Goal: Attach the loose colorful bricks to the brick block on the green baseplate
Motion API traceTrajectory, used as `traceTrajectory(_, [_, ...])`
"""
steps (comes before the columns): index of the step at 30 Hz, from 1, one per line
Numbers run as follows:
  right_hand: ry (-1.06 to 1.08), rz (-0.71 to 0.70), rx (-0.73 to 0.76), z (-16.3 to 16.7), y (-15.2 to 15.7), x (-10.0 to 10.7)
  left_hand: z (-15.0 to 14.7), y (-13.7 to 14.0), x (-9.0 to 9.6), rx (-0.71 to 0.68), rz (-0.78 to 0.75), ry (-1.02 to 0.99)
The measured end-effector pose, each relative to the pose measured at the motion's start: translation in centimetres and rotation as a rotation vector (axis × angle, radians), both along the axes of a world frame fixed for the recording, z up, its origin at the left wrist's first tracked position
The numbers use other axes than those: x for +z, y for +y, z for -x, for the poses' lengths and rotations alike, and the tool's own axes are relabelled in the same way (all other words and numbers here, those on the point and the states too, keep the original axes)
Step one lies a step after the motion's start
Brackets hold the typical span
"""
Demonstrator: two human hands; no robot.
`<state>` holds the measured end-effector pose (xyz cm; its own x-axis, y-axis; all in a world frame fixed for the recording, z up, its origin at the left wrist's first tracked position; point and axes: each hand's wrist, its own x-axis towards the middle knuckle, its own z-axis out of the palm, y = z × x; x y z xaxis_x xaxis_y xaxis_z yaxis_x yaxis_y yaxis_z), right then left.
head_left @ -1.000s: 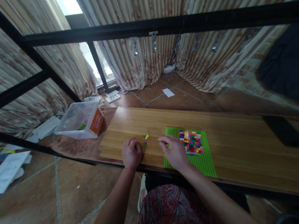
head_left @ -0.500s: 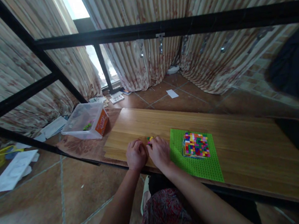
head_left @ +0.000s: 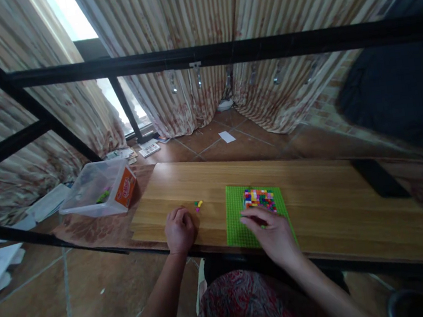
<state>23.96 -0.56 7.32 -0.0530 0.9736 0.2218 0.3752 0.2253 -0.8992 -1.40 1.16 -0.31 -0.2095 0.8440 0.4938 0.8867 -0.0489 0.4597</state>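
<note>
My right hand (head_left: 271,230) is over the green studded baseplate (head_left: 238,229), at the near edge of a multicoloured square of small toy bricks (head_left: 258,197) built up on it. Thumb and index finger are pinched together; whatever they hold is too small to make out. The hand covers the near part of the bricks. Curled closed on the wooden board, my left hand (head_left: 180,229) rests near its front edge, and the inside of the fist is hidden. Just beyond and right of it lies a small group of loose toy bricks (head_left: 198,205), yellow, green and purple.
A clear plastic box (head_left: 93,192) with an orange label and a few green pieces stands left of the wooden board (head_left: 316,202). A dark flat object (head_left: 380,178) lies at the right. A black metal bar (head_left: 222,54) crosses beyond the board, in front of curtains.
My right hand has moved from the loose bricks to the brick square on the baseplate. My left hand stays curled on the board. The camera view has shifted right.
</note>
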Motion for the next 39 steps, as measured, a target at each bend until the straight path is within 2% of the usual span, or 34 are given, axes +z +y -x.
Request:
traceTrajectory(3, [-0.008,0.022,-0.202,-4.3,1.3,-0.2,0.2,0.1,0.0,0.004,0.012,0.016])
traceTrajectory(6, [-0.146,0.012,-0.267,-6.6,2.7,-0.4,0.3,0.2,0.0,0.007,-0.002,0.033])
traceTrajectory(12, [-0.393,-0.090,-0.246,-5.8,4.1,-0.4,0.6,0.3,-0.2,0.008,-0.009,0.049])
traceTrajectory(19, [-0.537,-0.067,-0.232,-5.0,4.7,-1.0,0.6,0.3,-0.2,0.018,-0.011,0.055])
traceTrajectory(32, [-0.279,-0.020,-0.357,-5.9,4.3,-1.5,0.3,0.1,-0.1,0.018,0.000,0.042])
traceTrajectory(36, [-0.191,0.002,-0.455,-6.2,4.5,-2.4,0.3,0.1,0.0,0.011,0.009,0.033])
traceTrajectory(39, [-0.114,0.052,-0.469,-6.3,5.2,-3.3,0.2,0.1,0.1,0.012,0.014,0.022])
